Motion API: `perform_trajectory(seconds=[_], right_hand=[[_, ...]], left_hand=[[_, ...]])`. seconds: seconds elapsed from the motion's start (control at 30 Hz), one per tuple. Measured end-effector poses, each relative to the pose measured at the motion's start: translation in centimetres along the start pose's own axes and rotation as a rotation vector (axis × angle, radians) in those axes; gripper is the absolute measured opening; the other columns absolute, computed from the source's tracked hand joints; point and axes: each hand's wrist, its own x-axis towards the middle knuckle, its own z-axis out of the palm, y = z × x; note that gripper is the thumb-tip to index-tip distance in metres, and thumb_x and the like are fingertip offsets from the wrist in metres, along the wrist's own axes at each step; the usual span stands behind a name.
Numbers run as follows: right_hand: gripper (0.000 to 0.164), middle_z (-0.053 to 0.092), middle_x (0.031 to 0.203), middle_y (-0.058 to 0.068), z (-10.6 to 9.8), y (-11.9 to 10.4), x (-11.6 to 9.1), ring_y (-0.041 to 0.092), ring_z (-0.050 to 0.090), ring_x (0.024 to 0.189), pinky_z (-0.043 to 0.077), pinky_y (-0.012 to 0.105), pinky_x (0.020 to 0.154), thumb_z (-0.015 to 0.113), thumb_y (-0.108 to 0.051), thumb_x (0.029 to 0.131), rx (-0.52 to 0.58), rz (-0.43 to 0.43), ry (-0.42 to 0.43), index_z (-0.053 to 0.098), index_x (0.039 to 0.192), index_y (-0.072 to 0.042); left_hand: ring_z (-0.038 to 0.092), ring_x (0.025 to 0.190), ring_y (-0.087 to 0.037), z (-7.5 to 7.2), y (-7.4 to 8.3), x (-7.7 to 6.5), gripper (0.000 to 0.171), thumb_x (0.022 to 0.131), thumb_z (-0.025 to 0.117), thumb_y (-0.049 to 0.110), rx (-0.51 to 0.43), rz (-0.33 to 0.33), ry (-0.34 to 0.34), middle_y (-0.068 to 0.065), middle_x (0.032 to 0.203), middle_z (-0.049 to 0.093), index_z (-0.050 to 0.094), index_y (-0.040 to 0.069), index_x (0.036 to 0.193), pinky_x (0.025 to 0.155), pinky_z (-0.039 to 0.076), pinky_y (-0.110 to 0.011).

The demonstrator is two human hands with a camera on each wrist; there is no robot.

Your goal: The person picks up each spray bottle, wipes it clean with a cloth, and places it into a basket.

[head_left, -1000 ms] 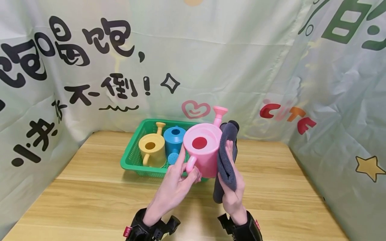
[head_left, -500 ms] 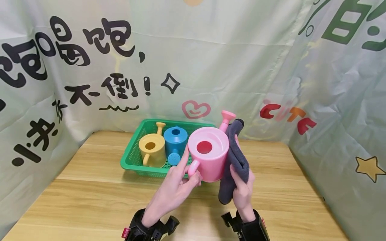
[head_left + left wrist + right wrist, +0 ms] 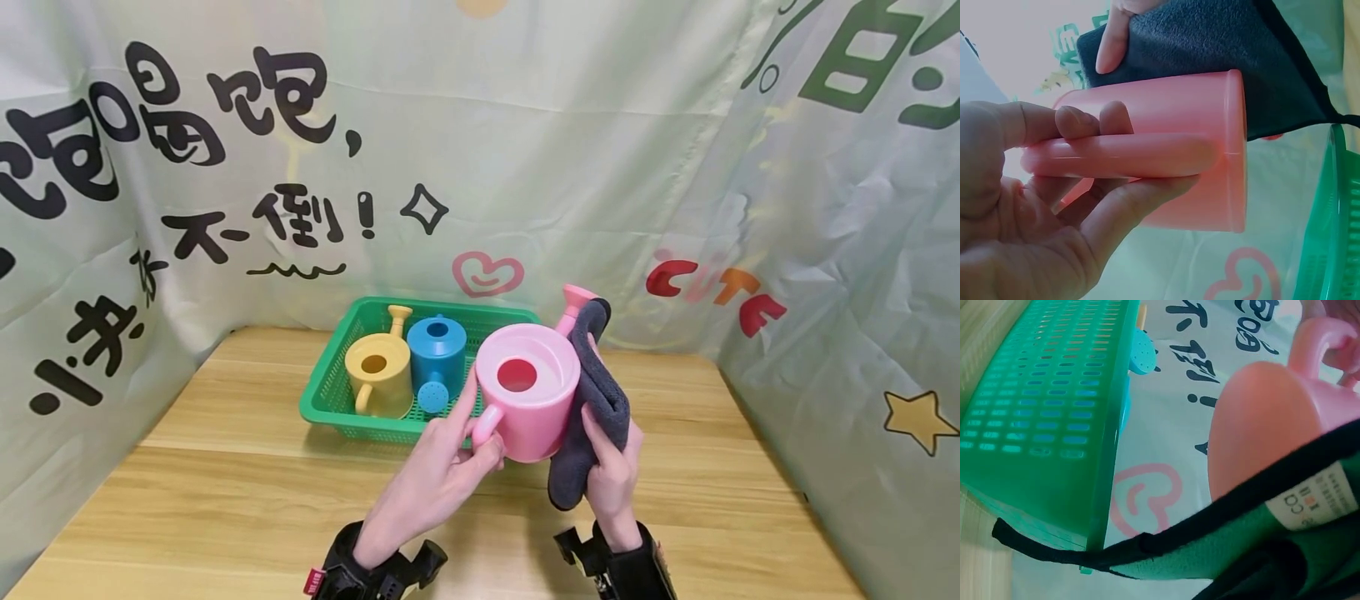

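Observation:
A pink watering can [image 3: 528,425] is held up in front of the basket, its round top opening toward the head camera and its spout at the far right. My left hand [image 3: 435,479] grips it by the handle [image 3: 1129,155], fingers curled through the loop. With my right hand [image 3: 617,479] I hold a folded dark grey cloth [image 3: 573,450] against the can's right side, thumb on the near face. Some right fingers are hidden behind the cloth. In the right wrist view the cloth's black edge and a white label [image 3: 1313,497] show beside the can's base.
Behind the can, a green plastic basket [image 3: 326,400] stands on the wooden table [image 3: 225,517]. A yellow watering can [image 3: 382,387] and a blue watering can [image 3: 437,358] are inside it. Printed fabric [image 3: 570,183] hangs around the table's back and sides.
The pink watering can and both hands' hold have shifted right and a little lower. My right hand has turned, its thumb now over the cloth, which covers more of the spout's base.

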Motion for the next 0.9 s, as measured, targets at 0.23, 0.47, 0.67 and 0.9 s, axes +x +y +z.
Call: perform_trajectory(seconds=[0.23, 0.47, 0.67, 0.9], right_hand=[[0.053, 0.042, 0.158, 0.016, 0.8, 0.1, -0.1, 0.022, 0.037, 0.151, 0.029, 0.026, 0.123, 0.034, 0.017, 0.093, -0.020, -0.112, -0.017, 0.043, 0.145, 0.011], [0.057, 0.037, 0.160, 0.018, 1.3, 0.2, -0.3, 0.023, 0.033, 0.153, 0.027, 0.028, 0.124, 0.034, 0.019, 0.090, -0.061, -0.160, -0.007, 0.039, 0.147, 0.011], [0.061, 0.035, 0.162, 0.017, 1.8, 0.3, -0.9, 0.023, 0.030, 0.154, 0.025, 0.028, 0.125, 0.035, 0.022, 0.087, -0.094, -0.193, -0.007, 0.038, 0.147, 0.012], [0.068, 0.036, 0.161, 0.016, 2.3, 0.8, -1.2, 0.025, 0.030, 0.154, 0.026, 0.030, 0.126, 0.038, 0.024, 0.080, -0.169, -0.290, -0.008, 0.036, 0.147, 0.014]], left_hand=[[0.061, 0.070, -0.008, 0.3, 0.0, 0.0, 0.082, 0.100, 0.055, 0.003, -0.001, 0.033, 0.012, -0.010, 0.080, 0.066, 0.006, 0.021, 0.163, 0.061, 0.056, -0.024], [0.062, 0.071, -0.006, 0.3, -0.1, 0.1, 0.082, 0.100, 0.055, 0.004, 0.002, 0.021, 0.021, -0.010, 0.083, 0.069, 0.006, 0.023, 0.163, 0.063, 0.057, -0.024], [0.063, 0.072, -0.006, 0.4, -0.1, 0.1, 0.083, 0.100, 0.055, 0.003, -0.002, 0.030, 0.052, -0.009, 0.086, 0.070, 0.006, 0.026, 0.162, 0.064, 0.058, -0.025], [0.065, 0.073, -0.009, 0.7, 0.1, 0.2, 0.084, 0.100, 0.056, 0.005, -0.026, -0.035, 0.092, -0.009, 0.089, 0.070, 0.005, 0.030, 0.162, 0.064, 0.060, -0.026]])
